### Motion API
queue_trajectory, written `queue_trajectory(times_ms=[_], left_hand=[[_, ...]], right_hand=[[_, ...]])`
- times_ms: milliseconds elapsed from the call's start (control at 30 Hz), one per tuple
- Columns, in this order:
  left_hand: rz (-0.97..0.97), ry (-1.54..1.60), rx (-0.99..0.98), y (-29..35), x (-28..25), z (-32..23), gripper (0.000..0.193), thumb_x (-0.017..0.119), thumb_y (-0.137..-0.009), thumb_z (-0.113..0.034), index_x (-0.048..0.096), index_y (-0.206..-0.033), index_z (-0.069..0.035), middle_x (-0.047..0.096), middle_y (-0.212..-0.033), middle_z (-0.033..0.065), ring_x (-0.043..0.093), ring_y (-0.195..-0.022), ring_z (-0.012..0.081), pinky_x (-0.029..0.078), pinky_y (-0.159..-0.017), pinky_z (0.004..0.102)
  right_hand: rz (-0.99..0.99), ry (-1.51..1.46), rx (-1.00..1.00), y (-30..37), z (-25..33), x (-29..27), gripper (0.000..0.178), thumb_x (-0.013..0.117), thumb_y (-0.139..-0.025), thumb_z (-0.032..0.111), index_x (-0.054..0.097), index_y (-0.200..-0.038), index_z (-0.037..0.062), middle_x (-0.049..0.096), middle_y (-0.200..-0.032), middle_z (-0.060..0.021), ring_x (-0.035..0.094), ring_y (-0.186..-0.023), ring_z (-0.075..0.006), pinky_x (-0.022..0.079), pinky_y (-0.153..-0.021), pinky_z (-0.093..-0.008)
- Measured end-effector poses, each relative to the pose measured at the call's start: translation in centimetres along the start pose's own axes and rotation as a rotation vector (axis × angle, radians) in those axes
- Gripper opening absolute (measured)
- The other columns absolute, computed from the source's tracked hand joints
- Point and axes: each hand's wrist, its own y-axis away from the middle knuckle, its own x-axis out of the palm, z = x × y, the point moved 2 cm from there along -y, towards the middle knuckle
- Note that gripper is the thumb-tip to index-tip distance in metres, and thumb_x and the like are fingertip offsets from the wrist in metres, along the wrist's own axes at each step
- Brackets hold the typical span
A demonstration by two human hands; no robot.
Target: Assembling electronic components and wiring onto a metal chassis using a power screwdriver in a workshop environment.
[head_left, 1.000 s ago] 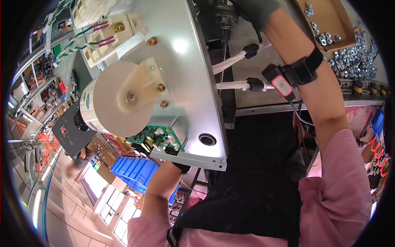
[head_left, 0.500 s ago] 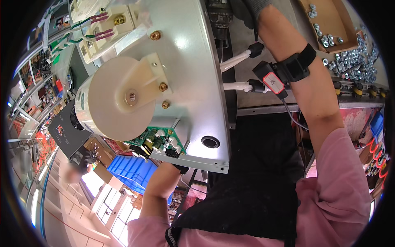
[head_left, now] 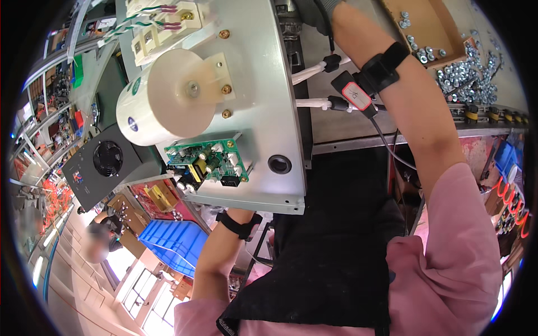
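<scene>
A silver sheet-metal panel [head_left: 255,112] stands tilted in front of me. On its face are a large cream plastic capacitor [head_left: 188,92], a green circuit board [head_left: 210,159], brass-coloured screws and a black rubber grommet [head_left: 279,164]. Cream terminal blocks [head_left: 168,28] with twisted green-and-white wires sit at its top. My left hand is hidden behind the panel's lower edge; just its strapped wrist shows. In a dark glove, my right hand [head_left: 315,15] reaches beyond the panel's right edge, beside a dark metal part [head_left: 288,28]. Its fingers are mostly cut off by the upper edge.
Two white-sleeved cables [head_left: 311,103] run out from the panel's right side. A cardboard tray [head_left: 431,25] and loose bolts [head_left: 471,78] lie on the bench at right. Below left are a blue crate [head_left: 176,241] and a dark plate with a fan [head_left: 106,159]. Another person stands far off.
The panel and its parts sit higher and slightly left in view, and more of my left wrist strap shows. My right arm has shifted left and up in the picture.
</scene>
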Motion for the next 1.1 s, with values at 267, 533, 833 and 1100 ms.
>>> queue_trajectory(times_ms=[267,533,833,1100], left_hand=[[0.057,-0.193,0.012,7.1,-6.2,-3.7,0.015,0.061,-0.079,-0.018,0.070,-0.091,-0.017,0.066,-0.087,0.0089,0.063,-0.080,0.0287,0.050,-0.070,0.0372],[0.141,0.330,-0.549,10.4,-17.2,-10.4,0.036,0.050,-0.085,-0.011,0.054,-0.121,-0.008,0.063,-0.103,0.0121,0.065,-0.076,0.0175,0.052,-0.069,0.0302],[0.223,0.379,-0.320,11.7,-26.3,-16.7,0.031,0.067,-0.078,-0.012,0.062,-0.107,-0.005,0.067,-0.089,0.0061,0.063,-0.079,0.0131,0.050,-0.073,0.0259],[-0.463,0.651,-0.371,16.0,-22.6,-15.1,0.047,0.072,-0.076,-0.028,0.058,-0.109,0.003,0.064,-0.096,0.0091,0.060,-0.083,0.0166,0.048,-0.076,0.0299]], right_hand=[[-0.039,0.032,-0.063,3.6,8.0,0.3,0.022,0.064,-0.078,0.021,0.054,-0.093,0.0084,0.058,-0.072,-0.0060,0.060,-0.060,-0.0215,0.051,-0.052,-0.0363],[-0.207,0.365,-0.732,10.4,31.1,9.9,0.022,0.062,-0.079,0.015,0.054,-0.096,0.0051,0.055,-0.083,-0.0075,0.057,-0.071,-0.0160,0.056,-0.061,-0.0335],[-0.313,0.919,-1.364,2.6,47.0,23.7,0.022,0.072,-0.076,0.016,0.055,-0.088,0.0086,0.054,-0.064,-0.0005,0.045,-0.045,-0.0097,0.036,-0.041,-0.0269],[-0.894,1.871,-1.071,-6.1,52.4,24.6,0.061,0.059,-0.072,0.061,0.059,-0.113,0.0150,0.062,-0.110,-0.0140,0.060,-0.101,-0.0312,0.045,-0.086,-0.0422]])
